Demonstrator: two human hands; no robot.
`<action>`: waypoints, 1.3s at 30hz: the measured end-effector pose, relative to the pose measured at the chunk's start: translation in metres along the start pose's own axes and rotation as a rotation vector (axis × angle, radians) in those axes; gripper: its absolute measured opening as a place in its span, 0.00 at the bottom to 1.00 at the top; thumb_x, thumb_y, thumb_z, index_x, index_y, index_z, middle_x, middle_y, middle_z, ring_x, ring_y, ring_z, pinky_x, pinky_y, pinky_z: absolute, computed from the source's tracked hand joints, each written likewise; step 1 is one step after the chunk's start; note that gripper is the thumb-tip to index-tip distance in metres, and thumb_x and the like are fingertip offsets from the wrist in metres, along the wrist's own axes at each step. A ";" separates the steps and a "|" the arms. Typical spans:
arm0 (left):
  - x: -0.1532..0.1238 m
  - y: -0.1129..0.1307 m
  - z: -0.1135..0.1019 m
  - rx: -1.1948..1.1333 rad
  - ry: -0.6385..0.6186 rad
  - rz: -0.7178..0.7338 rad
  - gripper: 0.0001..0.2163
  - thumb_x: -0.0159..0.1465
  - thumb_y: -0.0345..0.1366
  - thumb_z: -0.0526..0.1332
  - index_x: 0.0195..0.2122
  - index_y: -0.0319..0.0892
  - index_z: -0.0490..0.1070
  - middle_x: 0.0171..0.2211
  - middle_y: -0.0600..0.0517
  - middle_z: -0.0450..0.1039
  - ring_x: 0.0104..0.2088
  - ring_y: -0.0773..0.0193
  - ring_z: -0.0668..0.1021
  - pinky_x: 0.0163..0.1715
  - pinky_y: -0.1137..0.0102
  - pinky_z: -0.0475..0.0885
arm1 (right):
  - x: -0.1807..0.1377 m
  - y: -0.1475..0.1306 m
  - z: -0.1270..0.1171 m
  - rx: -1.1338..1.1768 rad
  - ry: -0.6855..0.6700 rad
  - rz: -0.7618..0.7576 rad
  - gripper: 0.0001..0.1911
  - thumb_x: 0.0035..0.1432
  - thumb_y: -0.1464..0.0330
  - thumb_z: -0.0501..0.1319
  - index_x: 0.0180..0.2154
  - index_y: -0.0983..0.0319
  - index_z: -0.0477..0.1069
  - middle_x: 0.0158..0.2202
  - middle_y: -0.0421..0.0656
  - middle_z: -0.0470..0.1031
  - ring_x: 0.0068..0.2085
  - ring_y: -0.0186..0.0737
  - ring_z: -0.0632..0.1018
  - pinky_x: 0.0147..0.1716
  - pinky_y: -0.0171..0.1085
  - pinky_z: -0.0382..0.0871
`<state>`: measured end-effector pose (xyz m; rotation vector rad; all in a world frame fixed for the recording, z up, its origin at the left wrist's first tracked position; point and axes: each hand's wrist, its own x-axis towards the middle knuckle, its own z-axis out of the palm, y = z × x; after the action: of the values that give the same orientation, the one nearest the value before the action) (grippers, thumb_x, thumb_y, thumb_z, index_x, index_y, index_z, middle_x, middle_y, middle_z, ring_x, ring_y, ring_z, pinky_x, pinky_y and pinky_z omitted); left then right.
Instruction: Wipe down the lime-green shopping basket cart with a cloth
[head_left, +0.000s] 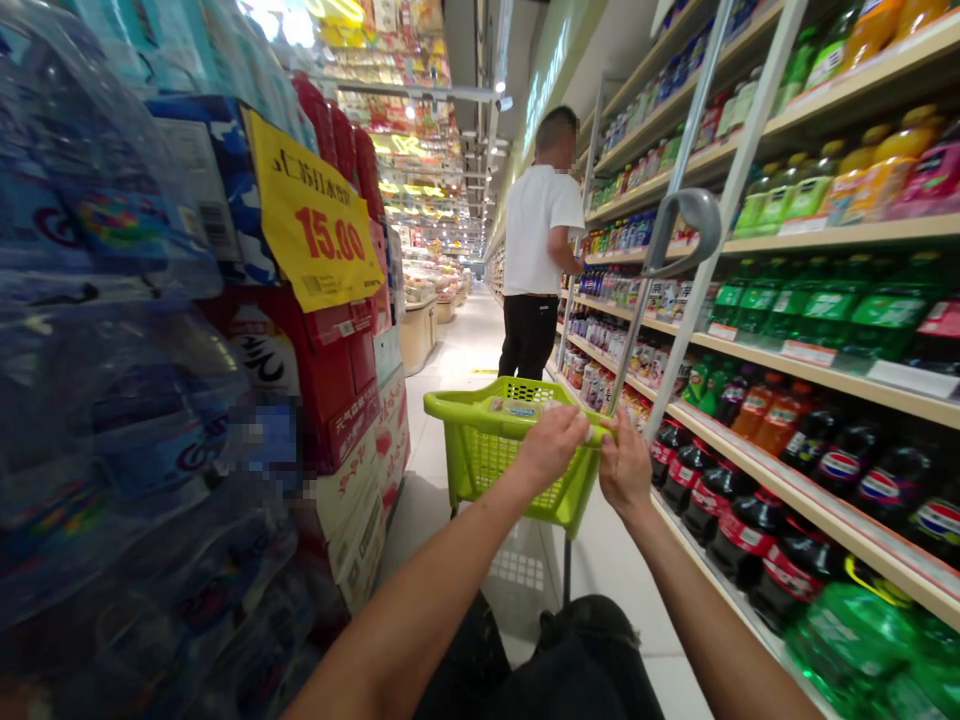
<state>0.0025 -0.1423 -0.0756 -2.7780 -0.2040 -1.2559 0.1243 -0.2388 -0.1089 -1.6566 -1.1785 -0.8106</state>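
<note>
Supermarket aisle, seen from low down. Shelves run along the right side, packed with soda bottles in dark, green and orange. On the left, stacked packs of bottled water in plastic wrap, red cartons below, and a yellow price sign reading 15.00. Floor pale tile, running away down the aisle. A person in a white shirt stands further on, facing the right shelves, well apart from the basket.

Green basket sits straight ahead of both hands, on a wheeled frame, its near rim at the fingers. Long axis runs away from the camera, down the aisle. A small packet lies inside near the far rim; what it is, cannot tell. The grey pull handle stands on two metal rods, tilted up and to the right, well above the hands, nobody touching it.

Left hand lies on the near rim, fingers curled over the edge, pressed together. Right hand is just beside it, touching or nearly so, fingers closed around the rim corner where the rods rise. Right hand is nearer the rods; both hands are equally close to the basket.
</note>
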 end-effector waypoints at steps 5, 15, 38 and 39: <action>-0.008 -0.018 -0.017 0.076 0.105 -0.337 0.13 0.63 0.35 0.51 0.48 0.42 0.63 0.50 0.44 0.66 0.50 0.58 0.69 0.50 0.59 0.64 | 0.002 -0.002 -0.005 0.109 0.071 0.114 0.27 0.60 0.62 0.41 0.60 0.63 0.47 0.45 0.48 0.73 0.47 0.46 0.71 0.44 0.45 0.63; 0.002 -0.003 0.003 -0.039 0.064 -0.132 0.13 0.62 0.28 0.49 0.45 0.42 0.67 0.51 0.45 0.65 0.51 0.58 0.68 0.52 0.59 0.64 | 0.007 0.003 -0.015 0.103 0.067 0.109 0.27 0.60 0.63 0.39 0.60 0.66 0.47 0.44 0.50 0.72 0.40 0.43 0.75 0.45 0.46 0.62; -0.005 -0.013 -0.005 -0.024 0.048 -0.072 0.12 0.62 0.29 0.50 0.45 0.41 0.67 0.50 0.44 0.66 0.52 0.58 0.67 0.53 0.59 0.64 | 0.006 -0.015 -0.003 0.027 0.027 0.045 0.24 0.61 0.64 0.41 0.58 0.62 0.50 0.48 0.49 0.70 0.41 0.42 0.75 0.48 0.46 0.56; -0.008 -0.022 -0.010 -0.022 0.071 -0.122 0.12 0.62 0.28 0.50 0.45 0.41 0.67 0.50 0.44 0.65 0.52 0.58 0.67 0.52 0.59 0.64 | 0.006 -0.013 -0.004 0.019 0.023 0.044 0.24 0.61 0.64 0.41 0.58 0.62 0.50 0.48 0.49 0.70 0.41 0.41 0.75 0.48 0.45 0.56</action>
<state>-0.0132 -0.1228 -0.0749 -2.7713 -0.3621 -1.3889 0.1137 -0.2384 -0.0980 -1.6478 -1.1266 -0.7863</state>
